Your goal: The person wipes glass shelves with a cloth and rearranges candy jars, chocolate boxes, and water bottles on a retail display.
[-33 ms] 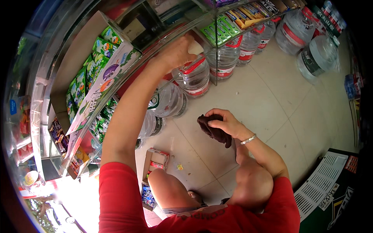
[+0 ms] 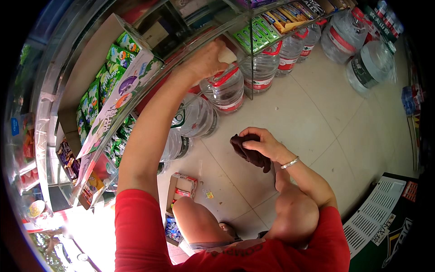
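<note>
Reaching up to the glass shelf, my left hand closes around a small white thing whose kind I cannot make out. Some of that hand's fingers are hidden. Just below it stands a large clear water bottle with a red handle. My right hand, lower and over the floor, pinches a crumpled dark brown cloth between thumb and fingers. The cloth hangs down in loose folds, apart from the shelf.
An open carton of green snack packets is on the left shelf. Green packs lie on the upper shelf. More big bottles line the tiled floor. A small open box is near my knee; a dark green box stands right.
</note>
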Action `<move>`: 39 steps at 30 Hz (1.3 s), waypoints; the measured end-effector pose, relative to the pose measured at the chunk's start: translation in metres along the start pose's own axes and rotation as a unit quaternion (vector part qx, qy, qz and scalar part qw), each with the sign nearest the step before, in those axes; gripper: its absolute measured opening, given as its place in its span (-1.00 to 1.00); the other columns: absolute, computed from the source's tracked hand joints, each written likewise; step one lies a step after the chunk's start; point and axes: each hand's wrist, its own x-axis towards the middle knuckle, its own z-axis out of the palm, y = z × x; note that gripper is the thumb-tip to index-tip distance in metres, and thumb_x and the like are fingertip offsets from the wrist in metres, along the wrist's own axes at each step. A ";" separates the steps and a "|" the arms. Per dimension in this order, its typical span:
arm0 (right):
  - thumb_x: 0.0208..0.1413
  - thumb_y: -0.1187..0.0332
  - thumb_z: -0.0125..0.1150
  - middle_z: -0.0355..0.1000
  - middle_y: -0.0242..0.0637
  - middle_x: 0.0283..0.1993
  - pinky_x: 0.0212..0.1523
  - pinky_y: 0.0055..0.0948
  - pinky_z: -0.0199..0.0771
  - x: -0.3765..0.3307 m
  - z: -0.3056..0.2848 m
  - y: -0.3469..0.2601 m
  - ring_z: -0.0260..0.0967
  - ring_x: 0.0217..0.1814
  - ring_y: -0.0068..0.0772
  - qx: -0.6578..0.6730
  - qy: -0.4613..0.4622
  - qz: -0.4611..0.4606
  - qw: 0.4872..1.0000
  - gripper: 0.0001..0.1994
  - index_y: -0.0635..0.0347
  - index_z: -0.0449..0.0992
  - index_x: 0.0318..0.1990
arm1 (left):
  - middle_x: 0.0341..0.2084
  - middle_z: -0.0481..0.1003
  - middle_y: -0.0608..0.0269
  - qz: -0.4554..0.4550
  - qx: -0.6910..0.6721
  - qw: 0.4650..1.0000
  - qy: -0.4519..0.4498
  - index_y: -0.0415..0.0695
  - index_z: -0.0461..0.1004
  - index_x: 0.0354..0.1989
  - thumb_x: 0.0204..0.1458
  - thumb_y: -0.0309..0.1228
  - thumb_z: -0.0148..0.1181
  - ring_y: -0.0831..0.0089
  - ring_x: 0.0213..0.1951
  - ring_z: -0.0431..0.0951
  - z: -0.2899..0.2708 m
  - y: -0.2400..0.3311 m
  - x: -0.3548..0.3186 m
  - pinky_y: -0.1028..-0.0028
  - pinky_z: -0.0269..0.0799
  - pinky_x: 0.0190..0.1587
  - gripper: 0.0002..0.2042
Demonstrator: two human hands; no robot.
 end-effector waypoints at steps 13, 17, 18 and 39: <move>0.04 0.42 0.22 0.45 -0.39 -0.25 -0.26 -0.60 0.40 0.009 0.001 -0.006 0.33 -0.27 -0.65 0.020 -0.030 0.009 0.999 -0.72 0.30 0.45 -0.08 | -0.19 0.45 0.02 0.001 -0.085 0.996 0.036 -0.29 0.45 -0.08 -0.29 -0.38 0.32 0.13 -0.11 0.48 0.007 -0.025 0.009 0.34 0.40 -0.04 -0.51; 0.03 0.41 0.23 0.44 -0.39 -0.26 -0.29 -0.59 0.39 0.009 0.000 -0.004 0.32 -0.29 -0.65 0.013 -0.031 0.015 0.999 -0.71 0.30 0.45 -0.08 | -0.24 0.45 0.00 0.050 -0.033 0.997 0.045 -0.30 0.41 -0.10 -0.33 -0.31 0.36 0.14 -0.18 0.50 0.005 -0.022 0.008 0.35 0.40 -0.08 -0.45; 0.03 0.40 0.23 0.44 -0.39 -0.27 -0.29 -0.59 0.39 0.010 -0.001 -0.003 0.32 -0.29 -0.65 0.004 -0.031 0.011 0.999 -0.71 0.30 0.45 -0.08 | -0.25 0.46 -0.01 0.075 0.000 0.996 0.047 -0.30 0.40 -0.10 -0.34 -0.29 0.37 0.14 -0.20 0.51 0.003 -0.021 0.009 0.35 0.40 -0.09 -0.44; 0.04 0.40 0.23 0.44 -0.39 -0.27 -0.32 -0.61 0.40 0.009 -0.002 -0.004 0.34 -0.30 -0.65 0.016 -0.018 0.016 1.000 -0.72 0.29 0.45 -0.09 | -0.17 0.40 0.00 0.083 -0.003 0.993 0.085 -0.15 0.46 -0.05 -0.09 -0.55 0.01 0.05 -0.12 0.46 0.013 -0.019 0.007 0.27 0.37 -0.09 -0.64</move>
